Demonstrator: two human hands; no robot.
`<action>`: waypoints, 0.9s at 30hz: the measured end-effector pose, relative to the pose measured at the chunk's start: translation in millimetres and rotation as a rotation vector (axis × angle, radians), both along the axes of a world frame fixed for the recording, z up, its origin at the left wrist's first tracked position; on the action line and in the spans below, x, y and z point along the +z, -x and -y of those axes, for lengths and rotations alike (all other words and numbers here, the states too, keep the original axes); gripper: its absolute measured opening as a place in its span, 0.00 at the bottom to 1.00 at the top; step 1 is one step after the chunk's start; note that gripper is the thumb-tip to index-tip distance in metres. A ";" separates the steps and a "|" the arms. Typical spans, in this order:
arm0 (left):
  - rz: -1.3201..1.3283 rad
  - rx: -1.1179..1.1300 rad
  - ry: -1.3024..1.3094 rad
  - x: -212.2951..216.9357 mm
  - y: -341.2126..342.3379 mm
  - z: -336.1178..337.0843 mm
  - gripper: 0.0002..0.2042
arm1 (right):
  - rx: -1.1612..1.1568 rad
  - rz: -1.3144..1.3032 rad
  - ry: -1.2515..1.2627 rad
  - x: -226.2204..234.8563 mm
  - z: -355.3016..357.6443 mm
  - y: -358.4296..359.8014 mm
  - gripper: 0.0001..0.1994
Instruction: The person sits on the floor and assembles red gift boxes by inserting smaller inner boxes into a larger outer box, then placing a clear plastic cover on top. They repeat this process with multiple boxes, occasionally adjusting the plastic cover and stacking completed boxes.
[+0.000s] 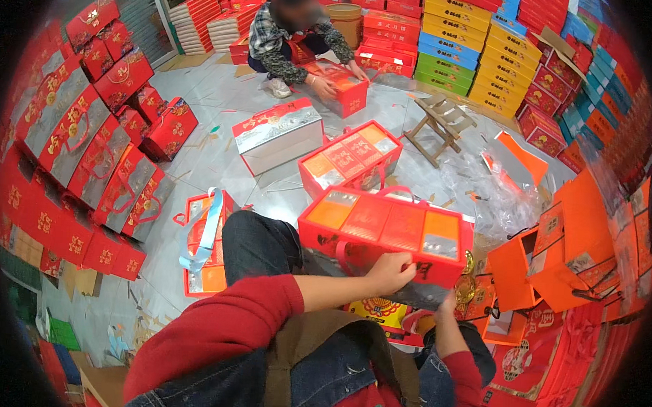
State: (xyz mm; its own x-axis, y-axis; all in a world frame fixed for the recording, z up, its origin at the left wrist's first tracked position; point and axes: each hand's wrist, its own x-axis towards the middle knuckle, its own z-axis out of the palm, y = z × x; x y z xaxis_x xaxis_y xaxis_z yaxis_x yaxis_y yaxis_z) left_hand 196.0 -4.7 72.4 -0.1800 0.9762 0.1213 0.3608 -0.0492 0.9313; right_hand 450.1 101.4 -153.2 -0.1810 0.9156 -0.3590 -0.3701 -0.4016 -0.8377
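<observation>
In front of my knees is a red gift box (382,227) with a clear window on top, showing orange and red packs inside. Red strap handles are on its sides. My left hand (393,273) has its fingers curled closed at the box's near upper edge. Lower down, my right hand (446,314) grips the near right corner, its fingers partly hidden by the box. A similar box (353,158) stands just beyond. On the floor to the left lies another box (208,249), with a pale blue ribbon (209,232) across it.
Red and silver gift bags (70,137) are stacked at left. A silver-sided box (279,136) and a wooden folding stool (440,128) stand farther out. Beyond, a crouching person (292,37) handles a red box (341,89). Orange boxes (576,226) and plastic wrap (495,191) are at right.
</observation>
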 end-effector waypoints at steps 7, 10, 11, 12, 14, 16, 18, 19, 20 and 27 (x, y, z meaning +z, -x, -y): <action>-0.200 -0.164 0.383 -125.0 9.6 16.3 0.10 | -0.392 0.287 0.675 2.1 42.6 60.4 0.34; -0.126 -0.327 0.442 -118.0 -8.5 10.3 0.11 | -0.311 -0.001 0.486 -16.9 34.8 34.4 0.34; -0.131 -0.300 0.433 -122.3 -8.4 9.6 0.11 | -0.230 -0.144 0.394 -13.5 29.4 33.2 0.33; -0.136 -0.269 0.426 -131.7 -7.5 10.6 0.12 | -0.192 -0.118 0.320 -12.0 26.3 36.3 0.32; -0.190 -0.216 0.445 -139.4 1.9 10.3 0.16 | -0.120 -0.069 0.173 -7.6 20.8 47.1 0.29; -0.265 -0.414 0.506 -160.2 25.0 12.6 0.17 | 0.061 0.070 0.127 -5.0 21.4 58.6 0.25; 0.038 -0.392 0.766 -108.5 28.8 2.5 0.18 | 0.107 0.255 0.228 -11.6 14.5 46.0 0.23; -0.097 -0.395 0.689 -109.9 36.8 3.0 0.19 | 0.128 0.326 0.369 -19.7 13.8 52.7 0.22; -0.229 -0.395 0.622 -122.2 43.7 0.9 0.21 | 0.115 0.280 0.361 -18.1 16.9 68.6 0.23; 0.055 0.043 0.404 -98.4 90.7 -12.8 0.23 | -0.024 0.346 0.437 -6.2 -2.1 71.2 0.37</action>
